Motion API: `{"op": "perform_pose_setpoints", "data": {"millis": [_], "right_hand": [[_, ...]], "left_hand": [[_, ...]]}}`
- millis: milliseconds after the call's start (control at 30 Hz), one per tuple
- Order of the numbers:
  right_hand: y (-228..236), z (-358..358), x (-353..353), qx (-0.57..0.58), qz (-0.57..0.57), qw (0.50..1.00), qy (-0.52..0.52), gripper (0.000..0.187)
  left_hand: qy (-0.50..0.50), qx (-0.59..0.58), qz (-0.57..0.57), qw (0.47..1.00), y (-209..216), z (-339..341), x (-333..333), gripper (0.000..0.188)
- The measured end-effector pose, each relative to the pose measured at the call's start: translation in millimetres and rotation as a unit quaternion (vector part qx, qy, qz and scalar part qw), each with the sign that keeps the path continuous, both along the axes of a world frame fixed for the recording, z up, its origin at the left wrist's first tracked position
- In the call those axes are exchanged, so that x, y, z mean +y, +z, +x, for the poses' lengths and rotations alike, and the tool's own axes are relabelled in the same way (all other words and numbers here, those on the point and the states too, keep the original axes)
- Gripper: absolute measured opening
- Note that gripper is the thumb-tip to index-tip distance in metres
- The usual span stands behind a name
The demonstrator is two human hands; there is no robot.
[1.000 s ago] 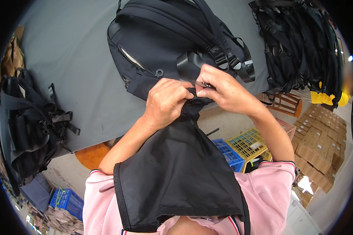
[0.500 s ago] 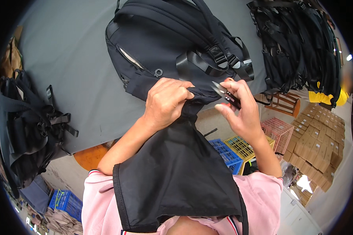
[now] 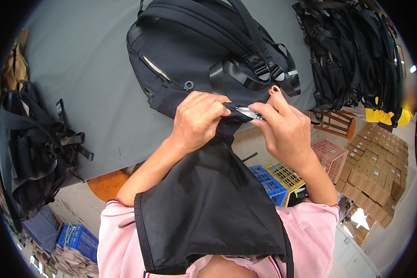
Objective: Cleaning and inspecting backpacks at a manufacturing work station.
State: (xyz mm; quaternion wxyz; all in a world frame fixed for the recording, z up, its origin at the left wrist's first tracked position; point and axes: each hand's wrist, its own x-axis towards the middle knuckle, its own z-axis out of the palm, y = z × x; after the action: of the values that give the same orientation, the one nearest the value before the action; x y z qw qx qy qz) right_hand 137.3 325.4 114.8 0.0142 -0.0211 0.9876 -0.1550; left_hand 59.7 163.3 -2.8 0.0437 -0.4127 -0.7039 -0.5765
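Observation:
A black backpack [image 3: 190, 55] lies on the grey table, its straps and buckles uppermost and a pale-lined slit showing on its left side. My left hand [image 3: 199, 118] is closed in a pinch on the fabric at the bag's near edge. Just to the right, my right hand [image 3: 285, 129] is closed around a pair of thread snips [image 3: 248, 113]. The metal blades point left and meet the dark fabric beside my left fingertips. Whether a thread lies between the blades cannot be made out. An orange loop rests about one right finger.
Black backpacks are heaped at the right [image 3: 347, 55] and left [image 3: 32, 153] of the grey table [image 3: 88, 69]. Below its near edge stand a blue crate [image 3: 266, 183], a yellow crate [image 3: 285, 173], a pink crate [image 3: 330, 160] and wooden stools [image 3: 336, 124]. Cardboard boxes [image 3: 373, 171] are stacked beyond.
My right hand has turned and moved left, bringing the snips from just off the bag's edge to the fabric by my left fingers. The left hand keeps its pinch.

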Motion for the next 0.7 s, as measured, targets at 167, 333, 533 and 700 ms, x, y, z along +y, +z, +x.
{"op": "perform_pose_setpoints", "data": {"millis": [167,333,533,700], "right_hand": [[3.8,-1.5,-1.5,0.008,0.049,0.998,0.031,0.025],[-5.5,8.7,7.1,0.049,-0.077,0.994,-0.057,0.027],[1.1,0.2,6.2,0.013,0.002,1.0,0.023,0.025],[9.2,-11.0,7.4,0.02,0.069,0.993,0.089,0.026]], "left_hand": [[-0.005,-0.005,0.002,1.0,-2.1,-0.5,-0.7,0.023],[-0.01,-0.007,0.006,1.0,-3.0,-1.6,-0.6,0.024],[0.001,-0.004,-0.002,1.0,-3.7,-0.2,-1.3,0.023],[-0.008,-0.004,-0.001,1.0,-4.6,-0.5,-1.0,0.022]]}}
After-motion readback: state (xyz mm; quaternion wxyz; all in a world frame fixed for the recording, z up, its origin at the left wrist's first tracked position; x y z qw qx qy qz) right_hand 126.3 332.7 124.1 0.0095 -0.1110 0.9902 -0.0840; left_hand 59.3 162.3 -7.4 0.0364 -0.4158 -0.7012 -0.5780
